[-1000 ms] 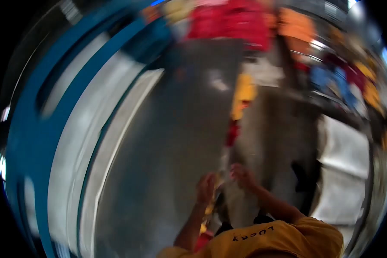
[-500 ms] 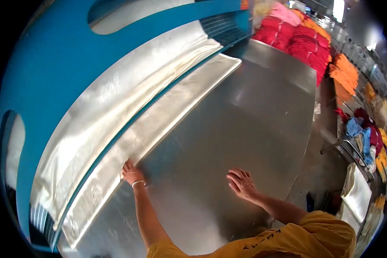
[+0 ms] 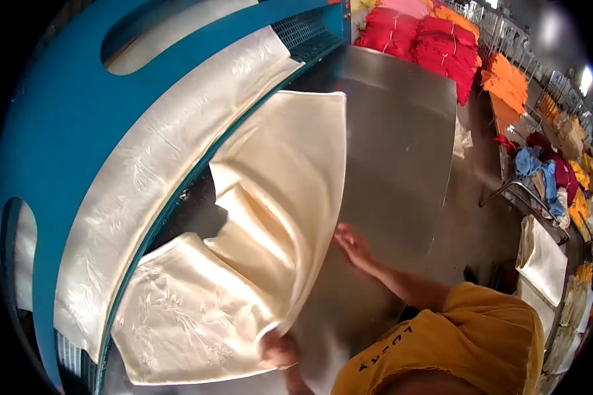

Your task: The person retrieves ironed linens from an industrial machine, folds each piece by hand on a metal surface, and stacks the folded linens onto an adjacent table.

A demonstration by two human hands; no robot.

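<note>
A cream cloth (image 3: 290,164) with a faint woven pattern lies spread and partly rumpled on the metal table (image 3: 395,158). My left hand (image 3: 279,349) is closed on its near edge, where the fabric gathers toward the fingers. Close to the cloth's right edge is my right hand (image 3: 354,245), fingers apart and slightly blurred, with nothing in it. Another patterned cream cloth (image 3: 138,171) rests in the blue machine (image 3: 72,125), along its long slot on the left.
Red bundles (image 3: 445,52) are stacked beyond the table's far end, with orange cloths (image 3: 504,85) to their right. A metal-framed rack (image 3: 520,191) near mixed coloured clothes and folded white cloths (image 3: 540,260) stand at the right.
The cloth that lay as a narrow strip beside the machine is now pulled out across the table. My left hand has moved right and toward my body, closed on its edge; my right moved slightly up-left.
</note>
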